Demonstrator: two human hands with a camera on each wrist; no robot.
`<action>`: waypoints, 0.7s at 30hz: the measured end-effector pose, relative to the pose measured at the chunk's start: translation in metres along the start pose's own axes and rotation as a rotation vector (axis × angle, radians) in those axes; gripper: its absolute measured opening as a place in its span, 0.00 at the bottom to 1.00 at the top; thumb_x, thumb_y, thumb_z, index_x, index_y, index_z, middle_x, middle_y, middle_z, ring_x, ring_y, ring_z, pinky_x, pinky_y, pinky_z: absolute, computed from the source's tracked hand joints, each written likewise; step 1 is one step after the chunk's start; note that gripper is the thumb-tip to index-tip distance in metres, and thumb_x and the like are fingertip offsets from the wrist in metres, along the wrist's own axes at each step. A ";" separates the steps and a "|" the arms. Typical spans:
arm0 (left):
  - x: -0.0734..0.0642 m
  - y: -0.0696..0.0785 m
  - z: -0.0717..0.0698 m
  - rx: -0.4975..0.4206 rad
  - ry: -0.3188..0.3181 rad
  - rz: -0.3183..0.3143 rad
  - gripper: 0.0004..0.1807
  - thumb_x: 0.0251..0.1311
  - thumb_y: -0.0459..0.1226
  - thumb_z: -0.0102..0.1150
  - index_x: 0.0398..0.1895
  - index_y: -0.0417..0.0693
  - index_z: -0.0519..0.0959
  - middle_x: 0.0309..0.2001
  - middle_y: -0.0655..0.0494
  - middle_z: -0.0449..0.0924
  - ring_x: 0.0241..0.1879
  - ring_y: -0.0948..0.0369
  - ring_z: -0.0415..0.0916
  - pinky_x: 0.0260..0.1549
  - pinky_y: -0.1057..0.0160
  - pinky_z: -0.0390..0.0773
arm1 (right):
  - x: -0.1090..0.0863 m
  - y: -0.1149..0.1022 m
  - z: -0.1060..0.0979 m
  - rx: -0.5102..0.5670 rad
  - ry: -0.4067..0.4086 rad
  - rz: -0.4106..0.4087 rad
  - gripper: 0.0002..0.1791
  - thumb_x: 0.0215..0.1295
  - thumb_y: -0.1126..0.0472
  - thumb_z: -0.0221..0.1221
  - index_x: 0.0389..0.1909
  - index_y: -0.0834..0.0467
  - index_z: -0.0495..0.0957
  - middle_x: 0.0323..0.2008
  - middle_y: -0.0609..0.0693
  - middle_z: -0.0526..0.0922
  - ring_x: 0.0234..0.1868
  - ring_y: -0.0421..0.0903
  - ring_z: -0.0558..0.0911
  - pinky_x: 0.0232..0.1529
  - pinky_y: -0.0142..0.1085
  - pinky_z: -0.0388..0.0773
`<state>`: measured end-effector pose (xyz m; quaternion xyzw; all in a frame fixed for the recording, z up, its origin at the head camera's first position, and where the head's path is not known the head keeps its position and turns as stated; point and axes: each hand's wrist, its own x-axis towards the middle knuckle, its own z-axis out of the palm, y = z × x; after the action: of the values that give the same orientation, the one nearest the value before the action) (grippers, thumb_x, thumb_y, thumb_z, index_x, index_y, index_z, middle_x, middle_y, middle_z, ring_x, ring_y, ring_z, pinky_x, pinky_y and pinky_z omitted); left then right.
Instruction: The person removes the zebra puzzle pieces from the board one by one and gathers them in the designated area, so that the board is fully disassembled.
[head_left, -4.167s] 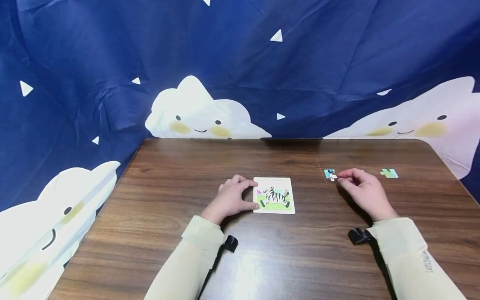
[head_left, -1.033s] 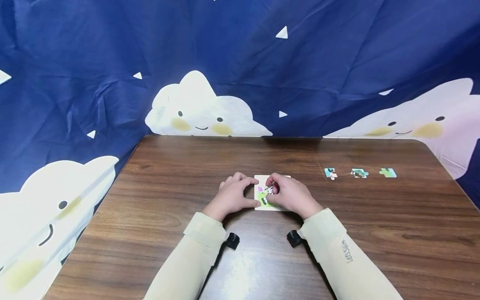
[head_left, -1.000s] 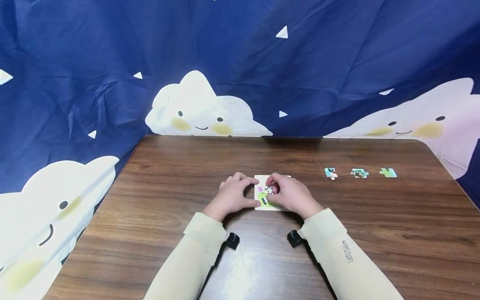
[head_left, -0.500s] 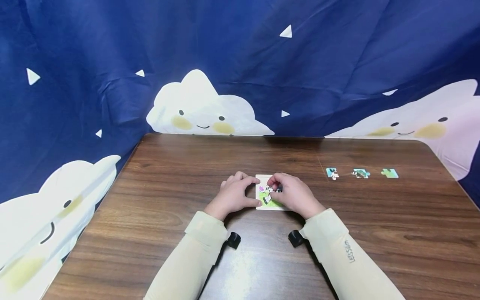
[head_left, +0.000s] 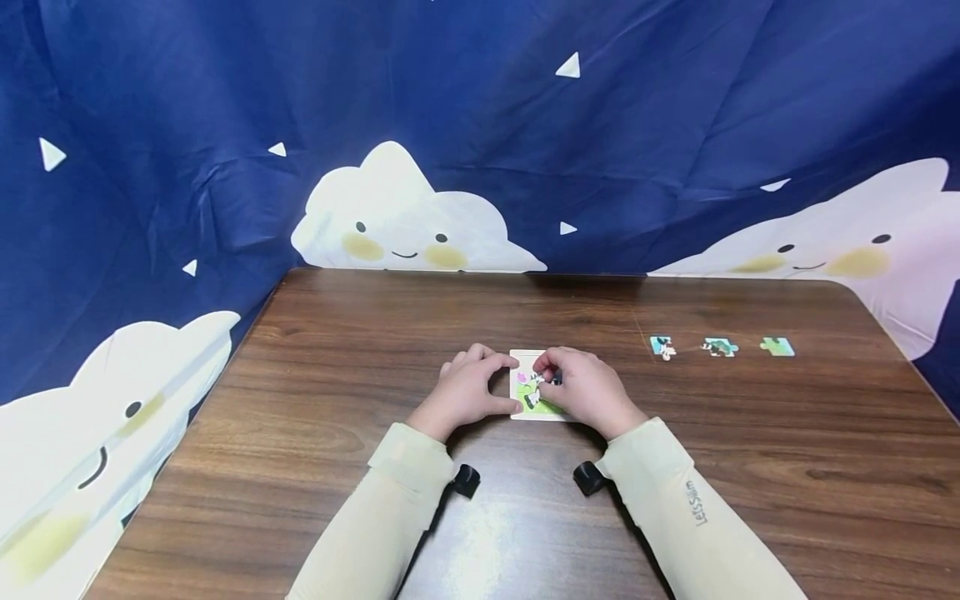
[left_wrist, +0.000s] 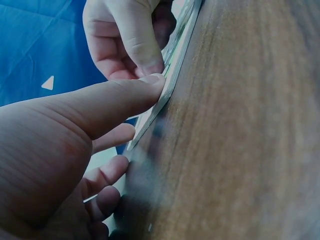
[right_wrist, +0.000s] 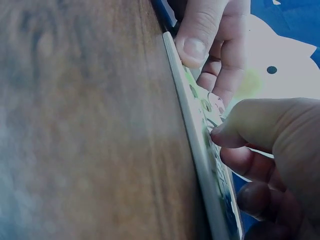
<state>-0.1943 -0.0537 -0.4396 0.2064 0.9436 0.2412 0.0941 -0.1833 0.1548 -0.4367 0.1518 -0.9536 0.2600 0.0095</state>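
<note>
A small square zebra jigsaw puzzle (head_left: 528, 406) in a pale frame lies flat on the table. My left hand (head_left: 467, 393) holds it by its left side, thumb at the near corner and index finger at the far corner; in the left wrist view, the thumb (left_wrist: 125, 97) rests on its edge. My right hand (head_left: 588, 392) is over the right half, hiding much of the zebra. Its thumb and index fingertips pinch at the picture, and in the right wrist view the thumb (right_wrist: 250, 122) touches its face. The piece between them is mostly hidden.
Three loose jigsaw pieces lie in a row at the right: one blue with black and white (head_left: 662, 347), one with dark green (head_left: 720, 347), one light green and blue (head_left: 777, 346). A blue cloud-print curtain (head_left: 615, 125) hangs behind the brown wooden table (head_left: 337, 358).
Since about four seconds ago, my right hand has come left from the loose pieces to the puzzle. Over the last second its thumb has shifted slightly on the picture; my left hand stays put.
</note>
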 end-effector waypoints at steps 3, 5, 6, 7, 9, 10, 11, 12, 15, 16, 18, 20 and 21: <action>0.000 0.000 0.000 0.004 0.005 0.005 0.35 0.51 0.55 0.74 0.64 0.61 0.77 0.54 0.55 0.70 0.52 0.53 0.68 0.53 0.49 0.64 | 0.000 0.000 0.001 -0.011 0.013 -0.006 0.10 0.51 0.61 0.64 0.36 0.50 0.82 0.30 0.40 0.78 0.29 0.42 0.74 0.32 0.40 0.70; 0.000 0.000 -0.001 0.004 0.006 0.009 0.35 0.51 0.55 0.74 0.64 0.61 0.77 0.54 0.55 0.71 0.52 0.53 0.68 0.53 0.48 0.64 | 0.000 0.000 0.001 -0.014 0.021 -0.005 0.10 0.51 0.61 0.64 0.36 0.50 0.82 0.30 0.40 0.78 0.29 0.42 0.74 0.32 0.39 0.70; -0.001 0.000 -0.001 0.004 0.007 0.011 0.35 0.51 0.55 0.74 0.64 0.61 0.77 0.54 0.55 0.71 0.52 0.53 0.68 0.53 0.48 0.64 | -0.001 0.000 0.002 -0.016 0.025 -0.005 0.10 0.51 0.61 0.64 0.36 0.49 0.82 0.30 0.39 0.78 0.29 0.41 0.74 0.31 0.39 0.70; -0.001 0.001 -0.001 0.003 0.008 0.012 0.35 0.51 0.55 0.74 0.64 0.61 0.77 0.54 0.55 0.71 0.52 0.52 0.68 0.53 0.48 0.64 | -0.001 0.000 0.002 -0.015 0.027 -0.003 0.09 0.51 0.60 0.64 0.36 0.49 0.82 0.29 0.39 0.78 0.28 0.41 0.74 0.31 0.39 0.70; -0.001 0.001 -0.001 0.002 0.009 0.013 0.35 0.50 0.55 0.74 0.64 0.61 0.77 0.54 0.54 0.71 0.52 0.52 0.68 0.53 0.48 0.64 | -0.001 0.001 0.002 -0.016 0.032 0.000 0.09 0.51 0.60 0.63 0.36 0.49 0.83 0.29 0.39 0.78 0.28 0.41 0.74 0.31 0.40 0.70; -0.001 0.001 -0.001 0.001 0.010 0.012 0.35 0.50 0.55 0.74 0.64 0.61 0.77 0.54 0.54 0.71 0.52 0.52 0.68 0.53 0.48 0.64 | -0.001 0.001 0.002 -0.015 0.034 0.001 0.09 0.51 0.60 0.63 0.35 0.49 0.83 0.29 0.39 0.78 0.28 0.41 0.75 0.31 0.40 0.70; -0.001 0.001 -0.001 0.003 0.008 0.011 0.35 0.50 0.55 0.74 0.64 0.62 0.77 0.54 0.54 0.71 0.52 0.52 0.68 0.53 0.48 0.64 | -0.001 0.001 0.002 -0.015 0.035 0.002 0.09 0.51 0.60 0.63 0.35 0.49 0.83 0.29 0.39 0.78 0.28 0.41 0.75 0.31 0.40 0.70; -0.001 0.001 -0.001 0.006 0.009 0.012 0.35 0.50 0.55 0.74 0.64 0.62 0.77 0.54 0.54 0.71 0.52 0.52 0.68 0.53 0.48 0.64 | -0.001 0.001 0.002 -0.015 0.036 0.002 0.09 0.51 0.60 0.63 0.35 0.49 0.83 0.29 0.39 0.78 0.28 0.41 0.75 0.31 0.40 0.70; -0.001 0.001 0.000 0.023 0.004 0.014 0.36 0.51 0.55 0.73 0.64 0.62 0.76 0.55 0.54 0.71 0.52 0.52 0.69 0.51 0.49 0.65 | -0.001 0.001 0.003 -0.014 0.044 0.004 0.09 0.50 0.60 0.63 0.35 0.49 0.83 0.29 0.39 0.78 0.28 0.41 0.75 0.30 0.39 0.70; -0.001 0.001 0.000 0.029 0.003 0.014 0.36 0.51 0.55 0.73 0.65 0.62 0.76 0.56 0.54 0.71 0.53 0.52 0.69 0.51 0.50 0.65 | -0.001 0.001 0.003 -0.014 0.050 0.003 0.09 0.50 0.60 0.63 0.35 0.49 0.83 0.29 0.39 0.78 0.28 0.41 0.75 0.30 0.39 0.70; -0.001 0.002 0.000 0.036 -0.002 0.016 0.36 0.51 0.55 0.72 0.65 0.62 0.76 0.57 0.53 0.71 0.53 0.52 0.69 0.50 0.50 0.65 | -0.001 0.001 0.003 -0.016 0.069 0.007 0.09 0.50 0.60 0.63 0.34 0.48 0.82 0.29 0.38 0.78 0.29 0.41 0.75 0.29 0.40 0.70; -0.002 0.003 0.000 0.037 -0.010 0.013 0.36 0.51 0.55 0.72 0.66 0.61 0.75 0.58 0.53 0.71 0.54 0.51 0.69 0.49 0.50 0.64 | -0.001 0.001 0.004 -0.012 0.090 0.012 0.09 0.50 0.60 0.63 0.34 0.48 0.82 0.29 0.39 0.78 0.29 0.42 0.76 0.28 0.40 0.70; -0.002 0.003 0.000 0.037 -0.013 0.010 0.36 0.52 0.55 0.72 0.66 0.61 0.75 0.59 0.53 0.71 0.54 0.51 0.69 0.49 0.50 0.64 | -0.001 0.001 0.004 -0.007 0.099 0.015 0.08 0.50 0.60 0.63 0.34 0.49 0.82 0.30 0.39 0.78 0.29 0.43 0.76 0.28 0.40 0.70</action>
<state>-0.1915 -0.0523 -0.4377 0.2146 0.9461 0.2230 0.0953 -0.1825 0.1537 -0.4405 0.1315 -0.9539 0.2639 0.0552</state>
